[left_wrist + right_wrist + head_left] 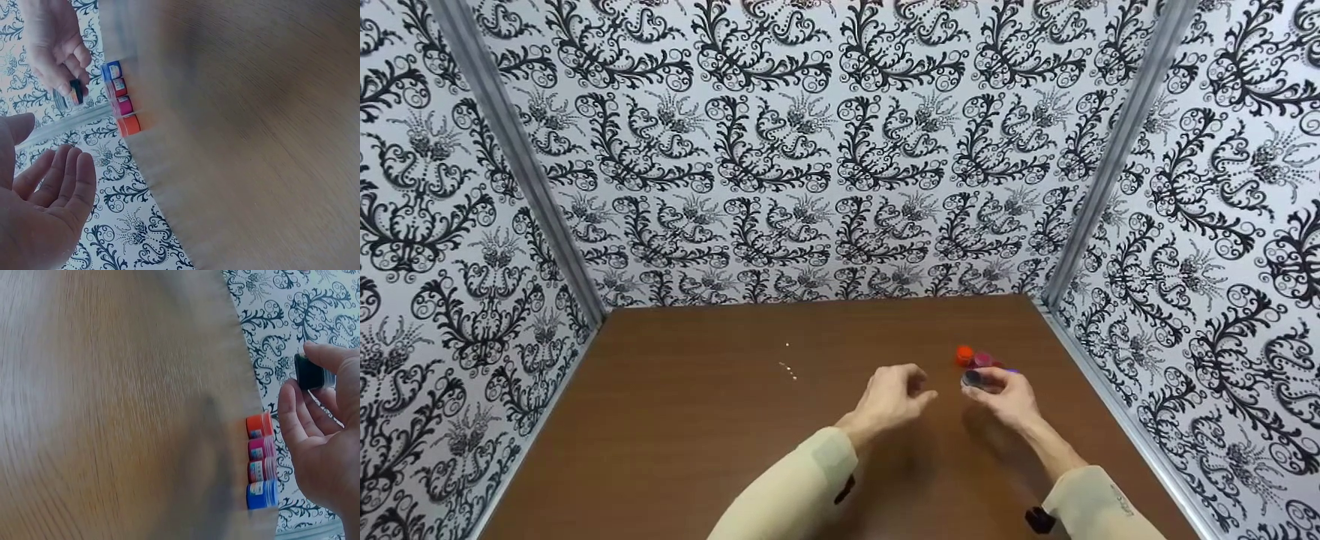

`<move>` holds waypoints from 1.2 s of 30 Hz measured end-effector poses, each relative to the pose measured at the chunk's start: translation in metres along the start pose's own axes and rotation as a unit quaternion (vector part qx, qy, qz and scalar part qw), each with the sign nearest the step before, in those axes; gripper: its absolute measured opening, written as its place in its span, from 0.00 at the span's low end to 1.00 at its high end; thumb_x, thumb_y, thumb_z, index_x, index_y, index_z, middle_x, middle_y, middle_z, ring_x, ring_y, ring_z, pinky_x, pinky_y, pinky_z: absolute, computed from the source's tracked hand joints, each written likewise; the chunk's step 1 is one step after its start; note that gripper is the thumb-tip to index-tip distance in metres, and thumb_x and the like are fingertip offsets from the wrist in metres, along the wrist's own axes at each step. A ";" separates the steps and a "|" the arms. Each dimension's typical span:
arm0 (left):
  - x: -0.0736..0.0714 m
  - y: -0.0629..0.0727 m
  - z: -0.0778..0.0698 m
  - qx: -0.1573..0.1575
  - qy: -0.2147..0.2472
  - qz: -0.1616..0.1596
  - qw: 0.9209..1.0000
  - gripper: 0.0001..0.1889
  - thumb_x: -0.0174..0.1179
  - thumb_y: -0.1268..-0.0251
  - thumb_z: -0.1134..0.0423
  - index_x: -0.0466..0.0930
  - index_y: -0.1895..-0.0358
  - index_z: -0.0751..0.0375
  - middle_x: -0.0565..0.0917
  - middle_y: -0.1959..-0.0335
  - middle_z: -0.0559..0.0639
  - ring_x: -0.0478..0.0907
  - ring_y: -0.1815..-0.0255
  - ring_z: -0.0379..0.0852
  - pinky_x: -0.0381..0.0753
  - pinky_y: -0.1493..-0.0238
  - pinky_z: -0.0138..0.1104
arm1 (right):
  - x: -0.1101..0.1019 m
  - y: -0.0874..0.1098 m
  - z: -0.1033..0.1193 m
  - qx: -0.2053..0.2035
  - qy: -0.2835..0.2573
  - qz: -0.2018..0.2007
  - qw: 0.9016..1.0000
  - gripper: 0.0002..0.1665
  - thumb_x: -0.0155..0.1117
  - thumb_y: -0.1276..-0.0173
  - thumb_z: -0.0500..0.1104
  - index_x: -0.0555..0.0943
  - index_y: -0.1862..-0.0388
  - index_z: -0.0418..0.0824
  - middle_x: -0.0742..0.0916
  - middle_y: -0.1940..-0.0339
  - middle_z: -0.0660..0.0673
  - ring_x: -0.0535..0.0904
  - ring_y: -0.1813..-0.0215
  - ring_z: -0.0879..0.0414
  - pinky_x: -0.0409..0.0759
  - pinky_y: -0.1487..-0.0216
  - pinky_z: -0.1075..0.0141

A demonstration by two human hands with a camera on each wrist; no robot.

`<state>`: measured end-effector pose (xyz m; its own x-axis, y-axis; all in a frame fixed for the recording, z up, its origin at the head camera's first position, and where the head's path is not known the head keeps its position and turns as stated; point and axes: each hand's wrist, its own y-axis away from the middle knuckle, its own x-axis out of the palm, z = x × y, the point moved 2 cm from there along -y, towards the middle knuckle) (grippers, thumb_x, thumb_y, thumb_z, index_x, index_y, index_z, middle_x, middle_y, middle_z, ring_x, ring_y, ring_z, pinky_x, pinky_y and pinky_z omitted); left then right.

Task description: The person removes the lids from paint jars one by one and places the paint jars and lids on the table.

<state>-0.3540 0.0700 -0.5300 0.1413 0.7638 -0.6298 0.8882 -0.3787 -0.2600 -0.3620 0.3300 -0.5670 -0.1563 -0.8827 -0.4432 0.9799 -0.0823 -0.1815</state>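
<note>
My right hand (1011, 397) pinches a small paint jar (309, 372) of very dark paint between thumb and fingers, held above the table. In the right wrist view the jar lies on its side in the grip, its clear lid end towards the palm. To its left, my left hand (892, 396) hovers over the table with loosely curved fingers and nothing in them. Just beyond the right hand, a row of paint jars stands side by side: orange (259, 426), pink (260, 448), red (261, 469) and blue (261, 495). In the head view the right hand partly hides this row.
The brown wooden table (697, 420) has a few small light specks (788, 368) left of centre. Patterned black-and-white walls (810, 150) enclose it at the back and sides, with grey metal strips (1125, 405) along the edges.
</note>
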 end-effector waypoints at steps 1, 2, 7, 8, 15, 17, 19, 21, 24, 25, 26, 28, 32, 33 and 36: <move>0.000 0.000 0.000 0.001 0.001 -0.004 1.000 0.12 0.75 0.26 0.54 0.92 0.48 0.56 0.96 0.54 0.53 0.94 0.52 0.52 0.89 0.50 0.32 | 0.002 -0.001 0.001 -0.003 -0.006 0.007 1.000 0.22 0.84 0.34 0.34 0.90 0.43 0.27 0.95 0.47 0.29 0.91 0.57 0.64 0.87 0.57 0.77; -0.001 0.000 -0.001 0.002 0.002 -0.008 1.000 0.12 0.75 0.27 0.54 0.92 0.49 0.56 0.96 0.55 0.52 0.94 0.53 0.51 0.89 0.51 0.31 | 0.005 -0.001 0.002 -0.006 -0.010 0.014 1.000 0.22 0.84 0.34 0.33 0.90 0.43 0.27 0.95 0.46 0.29 0.91 0.57 0.64 0.87 0.57 0.76; -0.001 -0.002 -0.001 0.001 0.002 -0.015 1.000 0.11 0.75 0.27 0.54 0.93 0.49 0.54 0.96 0.57 0.47 0.92 0.56 0.42 0.89 0.51 0.30 | 0.014 -0.002 0.006 -0.016 -0.037 0.049 0.998 0.24 0.82 0.32 0.33 0.88 0.40 0.24 0.94 0.44 0.26 0.91 0.57 0.66 0.88 0.55 0.76; -0.001 -0.002 -0.001 0.000 0.003 -0.015 1.000 0.12 0.75 0.26 0.54 0.93 0.48 0.55 0.96 0.56 0.48 0.92 0.56 0.41 0.90 0.51 0.30 | 0.015 -0.002 0.007 -0.018 -0.045 0.056 0.997 0.24 0.82 0.31 0.33 0.87 0.40 0.23 0.93 0.44 0.25 0.90 0.57 0.67 0.89 0.55 0.76; -0.003 -0.002 0.001 -0.002 0.007 -0.021 1.000 0.17 0.76 0.26 0.53 0.92 0.41 0.57 0.96 0.52 0.51 0.91 0.53 0.40 0.91 0.48 0.32 | 0.022 -0.004 0.012 -0.074 -0.070 0.098 0.990 0.22 0.79 0.29 0.32 0.86 0.40 0.20 0.93 0.45 0.22 0.90 0.57 0.70 0.89 0.52 0.77; -0.005 -0.001 0.001 0.002 0.010 -0.024 1.000 0.19 0.76 0.25 0.54 0.91 0.39 0.60 0.96 0.51 0.53 0.93 0.52 0.45 0.91 0.47 0.33 | 0.024 -0.004 0.017 -0.091 -0.070 0.103 0.988 0.22 0.79 0.29 0.32 0.87 0.41 0.20 0.93 0.46 0.22 0.90 0.57 0.71 0.89 0.52 0.77; -0.006 -0.001 0.001 0.007 0.002 -0.029 1.000 0.20 0.75 0.25 0.54 0.90 0.37 0.60 0.95 0.50 0.54 0.93 0.50 0.49 0.91 0.47 0.34 | 0.027 -0.005 0.021 -0.105 -0.078 0.114 0.985 0.21 0.79 0.29 0.31 0.87 0.41 0.19 0.92 0.46 0.20 0.90 0.56 0.71 0.89 0.51 0.77; -0.008 0.000 0.001 0.010 0.000 -0.030 0.999 0.22 0.75 0.25 0.53 0.90 0.35 0.61 0.95 0.49 0.56 0.93 0.49 0.52 0.91 0.47 0.35 | 0.029 -0.006 0.026 -0.114 -0.086 0.126 0.982 0.22 0.79 0.29 0.30 0.86 0.41 0.19 0.91 0.46 0.18 0.90 0.55 0.71 0.89 0.50 0.77; -0.010 0.000 0.002 0.013 -0.006 -0.032 0.999 0.23 0.74 0.25 0.53 0.89 0.34 0.60 0.94 0.48 0.55 0.92 0.48 0.52 0.91 0.47 0.36 | 0.034 -0.007 0.034 -0.125 -0.097 0.142 0.977 0.22 0.78 0.29 0.28 0.85 0.41 0.17 0.89 0.45 0.16 0.90 0.54 0.72 0.89 0.50 0.77; -0.010 0.000 0.003 0.016 -0.004 -0.033 0.999 0.23 0.74 0.25 0.53 0.89 0.34 0.60 0.94 0.48 0.55 0.92 0.48 0.52 0.91 0.46 0.36 | 0.035 -0.008 0.037 -0.129 -0.097 0.145 0.976 0.22 0.77 0.29 0.28 0.85 0.41 0.17 0.89 0.45 0.16 0.90 0.54 0.72 0.89 0.50 0.77; -0.011 0.000 0.003 0.016 -0.002 -0.032 0.999 0.22 0.74 0.25 0.54 0.89 0.34 0.60 0.94 0.48 0.55 0.92 0.48 0.52 0.91 0.46 0.36 | 0.037 -0.009 0.040 -0.131 -0.097 0.147 0.976 0.22 0.77 0.29 0.28 0.85 0.41 0.17 0.89 0.45 0.16 0.89 0.54 0.72 0.89 0.50 0.77; -0.012 0.000 0.004 0.014 -0.001 -0.034 0.999 0.21 0.74 0.24 0.54 0.90 0.34 0.58 0.93 0.48 0.54 0.92 0.48 0.51 0.90 0.45 0.36 | 0.039 -0.010 0.046 -0.137 -0.097 0.152 0.974 0.22 0.77 0.29 0.29 0.85 0.41 0.17 0.89 0.45 0.16 0.90 0.54 0.71 0.89 0.51 0.77; -0.016 0.000 0.006 0.015 0.001 -0.043 0.999 0.20 0.74 0.23 0.55 0.90 0.34 0.57 0.92 0.50 0.52 0.91 0.49 0.48 0.90 0.45 0.34 | 0.045 -0.012 0.055 -0.144 -0.111 0.164 0.970 0.21 0.77 0.28 0.28 0.85 0.41 0.16 0.89 0.46 0.15 0.91 0.55 0.70 0.91 0.53 0.74; -0.018 0.000 0.006 0.017 0.001 -0.045 0.999 0.20 0.74 0.23 0.56 0.90 0.34 0.57 0.91 0.50 0.52 0.91 0.50 0.47 0.90 0.45 0.33 | 0.046 -0.012 0.056 -0.146 -0.116 0.168 0.968 0.21 0.77 0.28 0.28 0.84 0.41 0.16 0.89 0.46 0.14 0.91 0.55 0.70 0.91 0.54 0.74; -0.021 0.001 0.007 0.024 0.005 -0.051 0.998 0.19 0.74 0.23 0.57 0.90 0.35 0.58 0.90 0.52 0.52 0.90 0.52 0.43 0.91 0.46 0.33 | 0.049 -0.013 0.058 -0.154 -0.127 0.177 0.964 0.21 0.75 0.28 0.26 0.84 0.41 0.15 0.88 0.47 0.12 0.91 0.56 0.69 0.91 0.56 0.74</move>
<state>-0.3589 0.0501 -0.5222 0.0563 0.8042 -0.5917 0.8766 -0.3235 -0.3563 -0.3751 0.2612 -0.5352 0.2544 -0.9182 -0.3035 0.8772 0.3513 -0.3274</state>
